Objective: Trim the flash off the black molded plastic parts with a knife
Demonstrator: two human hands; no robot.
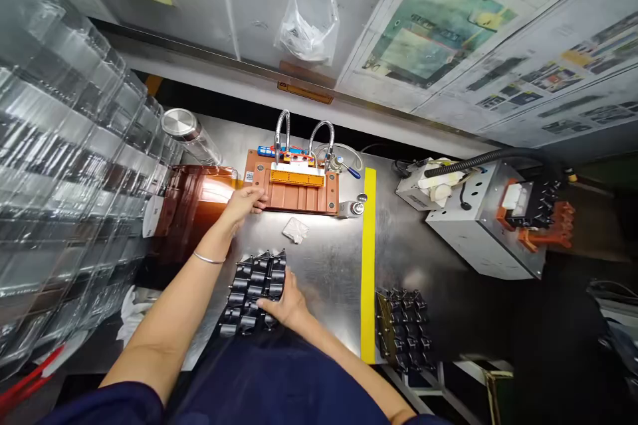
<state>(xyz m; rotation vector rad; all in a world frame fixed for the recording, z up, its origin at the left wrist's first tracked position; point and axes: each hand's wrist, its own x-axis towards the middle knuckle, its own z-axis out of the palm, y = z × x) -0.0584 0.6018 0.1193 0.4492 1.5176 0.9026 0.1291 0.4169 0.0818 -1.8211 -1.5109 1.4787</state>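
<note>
My left hand is at the left edge of a copper-coloured fixture block, its fingers and thumb closed on that edge. On the block sit an orange slotted strip and two bent metal hoses. Close to my body, my right hand grips the right side of a black plastic part with rows of cup-like cells. Its thumb lies on top, and the fingers go round the side, partly hidden. A small crumpled white piece lies on the metal table between the block and the black part.
Stacked clear plastic trays rise at the left, near a glass flask and an amber translucent box. Yellow tape runs down the metal table. Right of it are more black parts and a grey machine.
</note>
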